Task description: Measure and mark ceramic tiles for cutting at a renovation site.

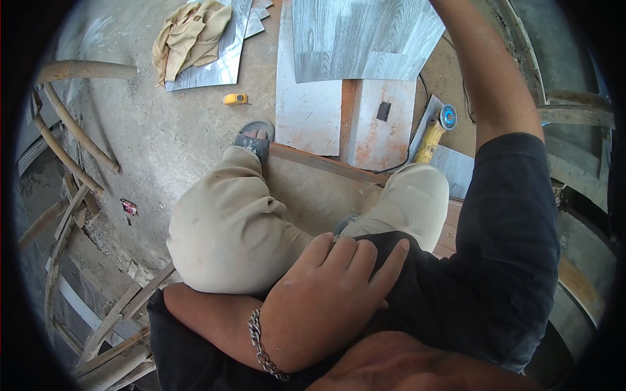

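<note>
My left hand (334,290) lies across my lap against the dark shirt (420,287), a chain bracelet (258,339) at its wrist. Its index finger is stretched out apart from the others, which bend over the shirt with their tips hidden. I see nothing held in it. My right arm (499,85) reaches up and away past the upper edge, so the right hand is out of the picture. Nearest to where that arm leaves is a stack of grey wood-grain planks (365,39). Below them lie a pale board (306,104) and a stained white block (385,124) bearing a small dark piece (384,111).
By my right knee lies an angle grinder (430,137) with a yellow body and blue disc, its cord (398,166) nearby. A yellow tape measure (235,99) is beyond my sandalled foot (254,140). A tan cloth (192,39) covers more planks. Bent wooden poles (78,137) stand left.
</note>
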### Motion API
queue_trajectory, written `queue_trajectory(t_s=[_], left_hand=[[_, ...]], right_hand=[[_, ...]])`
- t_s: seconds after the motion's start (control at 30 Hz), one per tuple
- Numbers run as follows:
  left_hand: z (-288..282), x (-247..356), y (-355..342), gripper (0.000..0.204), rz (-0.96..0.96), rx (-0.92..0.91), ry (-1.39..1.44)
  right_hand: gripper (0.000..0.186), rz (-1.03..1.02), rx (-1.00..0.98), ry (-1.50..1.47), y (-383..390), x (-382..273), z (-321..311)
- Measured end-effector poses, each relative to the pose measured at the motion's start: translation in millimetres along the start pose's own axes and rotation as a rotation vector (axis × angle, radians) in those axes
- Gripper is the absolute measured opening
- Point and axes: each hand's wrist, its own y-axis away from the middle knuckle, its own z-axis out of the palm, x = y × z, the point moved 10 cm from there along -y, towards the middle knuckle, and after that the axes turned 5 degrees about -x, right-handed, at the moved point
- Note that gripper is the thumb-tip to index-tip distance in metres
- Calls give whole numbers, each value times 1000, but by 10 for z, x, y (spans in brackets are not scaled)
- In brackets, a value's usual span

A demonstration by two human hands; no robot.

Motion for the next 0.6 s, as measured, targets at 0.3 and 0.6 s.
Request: queue_trajectory(t_s=[0.3,0.6], left_hand=[[92,18,130,69,45,72,-23],[133,-15,300,63,-18,77,-23]], right_hand=[[54,142,245,-113,547,211,98],[35,134,352,-509,2539,-82,-264]])
